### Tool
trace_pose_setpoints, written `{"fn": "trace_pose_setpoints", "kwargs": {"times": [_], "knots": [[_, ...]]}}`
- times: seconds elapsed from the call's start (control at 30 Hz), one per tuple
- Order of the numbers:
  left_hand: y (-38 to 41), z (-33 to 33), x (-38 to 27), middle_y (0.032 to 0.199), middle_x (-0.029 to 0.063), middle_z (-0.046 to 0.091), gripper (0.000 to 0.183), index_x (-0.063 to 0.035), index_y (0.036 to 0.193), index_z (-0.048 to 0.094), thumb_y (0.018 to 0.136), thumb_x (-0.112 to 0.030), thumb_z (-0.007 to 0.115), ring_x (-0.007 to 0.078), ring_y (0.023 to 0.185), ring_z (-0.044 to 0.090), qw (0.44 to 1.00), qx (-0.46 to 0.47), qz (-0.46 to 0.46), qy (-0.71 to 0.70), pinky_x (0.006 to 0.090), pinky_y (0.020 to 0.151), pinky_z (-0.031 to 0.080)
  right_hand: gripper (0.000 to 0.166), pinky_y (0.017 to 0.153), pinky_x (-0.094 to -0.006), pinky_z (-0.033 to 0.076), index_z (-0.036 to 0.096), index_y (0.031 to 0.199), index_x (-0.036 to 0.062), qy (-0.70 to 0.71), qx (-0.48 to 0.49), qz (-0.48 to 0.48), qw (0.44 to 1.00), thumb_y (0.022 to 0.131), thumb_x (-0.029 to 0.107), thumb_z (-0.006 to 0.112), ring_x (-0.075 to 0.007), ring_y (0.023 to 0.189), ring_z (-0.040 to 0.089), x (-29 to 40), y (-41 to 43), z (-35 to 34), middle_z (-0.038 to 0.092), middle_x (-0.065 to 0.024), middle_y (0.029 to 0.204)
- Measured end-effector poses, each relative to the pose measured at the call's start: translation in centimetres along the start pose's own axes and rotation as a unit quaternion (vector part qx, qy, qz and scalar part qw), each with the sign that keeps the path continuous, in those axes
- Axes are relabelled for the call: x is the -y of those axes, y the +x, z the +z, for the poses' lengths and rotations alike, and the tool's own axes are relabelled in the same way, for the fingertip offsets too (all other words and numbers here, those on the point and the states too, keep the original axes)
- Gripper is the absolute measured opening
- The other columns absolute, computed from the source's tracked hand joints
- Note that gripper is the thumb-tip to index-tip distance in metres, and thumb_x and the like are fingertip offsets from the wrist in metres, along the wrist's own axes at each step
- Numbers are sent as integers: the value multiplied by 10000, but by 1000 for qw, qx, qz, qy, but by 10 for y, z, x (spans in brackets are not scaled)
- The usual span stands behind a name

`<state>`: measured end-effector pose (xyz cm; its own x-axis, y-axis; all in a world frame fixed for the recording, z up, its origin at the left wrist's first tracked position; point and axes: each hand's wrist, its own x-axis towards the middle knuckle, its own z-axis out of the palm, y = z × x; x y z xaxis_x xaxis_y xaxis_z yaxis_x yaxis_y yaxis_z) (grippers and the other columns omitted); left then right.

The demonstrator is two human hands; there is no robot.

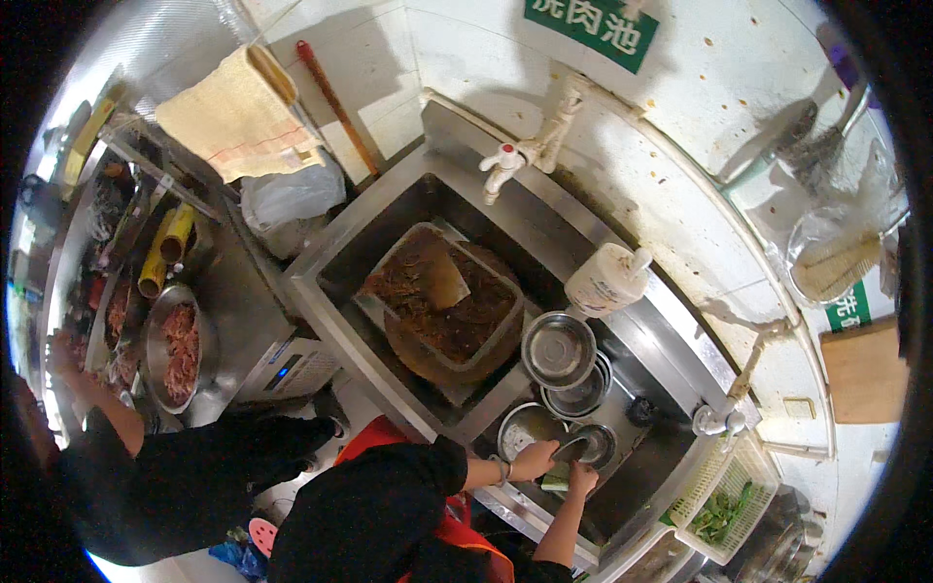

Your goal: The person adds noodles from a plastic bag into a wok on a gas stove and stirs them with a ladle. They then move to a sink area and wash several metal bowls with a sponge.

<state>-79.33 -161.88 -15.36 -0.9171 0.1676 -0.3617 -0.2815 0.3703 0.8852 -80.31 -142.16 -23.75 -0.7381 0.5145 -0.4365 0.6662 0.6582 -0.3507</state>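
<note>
Over the right basin of a stainless steel double sink (342, 328), my left hand (534, 460) grips a thin metal bowl or lid (571, 447), held tilted. Close beside it, my right hand (582, 478) touches the same piece near its lower edge. Just below my hands shows a green and white item (555, 479), too small to tell what it is. Round metal bowls lie around them: one (521, 430) at the left, a small one (600, 446) at the right, and a stacked one (559, 350) higher up by the divider.
The left basin holds a clear plastic tub (499, 350) in brown liquid. A white bottle (609, 280) stands behind. Two taps (503, 164) reach over the sink. A basket of greens (718, 514) is at the right. At the left, a co-worker (182, 481) stands by a bowl of meat (180, 350).
</note>
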Motion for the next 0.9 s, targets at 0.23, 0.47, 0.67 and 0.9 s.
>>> {"fn": "trace_pose_setpoints", "kwargs": {"times": [0.23, 0.47, 0.67, 0.9], "knots": [[-4, -6, 12, 794, 219, 553, 234, 19, 881, 481, 675, -74, 541, 392, 774, 533, 999, -39, -2, 0, 473, 662, 419, 355, 586, -384, 424, 613, 780, -74, 87, 2, -14, 996, 605, 219, 707, -215, 610, 520, -42, 21, 37, 596, -124, 705], [3, -7, 41, 781, 233, 553, 205, 23, 851, 490, 670, -63, 536, 406, 776, 532, 988, -150, -28, -15, 467, 675, 417, 312, 581, -355, 410, 588, 801, -48, 238, 109, 38, 964, 617, 179, 697, -185, 641, 516, -28, 3, 25, 582, -95, 749], [22, -15, 65, 807, 234, 555, 238, 50, 902, 503, 686, -50, 516, 390, 810, 532, 989, -21, -147, 6, 455, 680, 419, 384, 609, -361, 415, 561, 932, -29, 208, 155, 49, 965, 636, 187, 676, -201, 725, 532, -82, 30, 50, 575, -107, 859], [28, -5, 98, 836, 235, 586, 258, 49, 870, 566, 678, -123, 571, 355, 815, 575, 982, -27, -175, 70, 404, 710, 470, 314, 693, -338, 410, 582, 970, 1, 253, 229, 58, 938, 707, 171, 589, -193, 777, 526, -60, 3, 34, 580, -86, 874]]}}
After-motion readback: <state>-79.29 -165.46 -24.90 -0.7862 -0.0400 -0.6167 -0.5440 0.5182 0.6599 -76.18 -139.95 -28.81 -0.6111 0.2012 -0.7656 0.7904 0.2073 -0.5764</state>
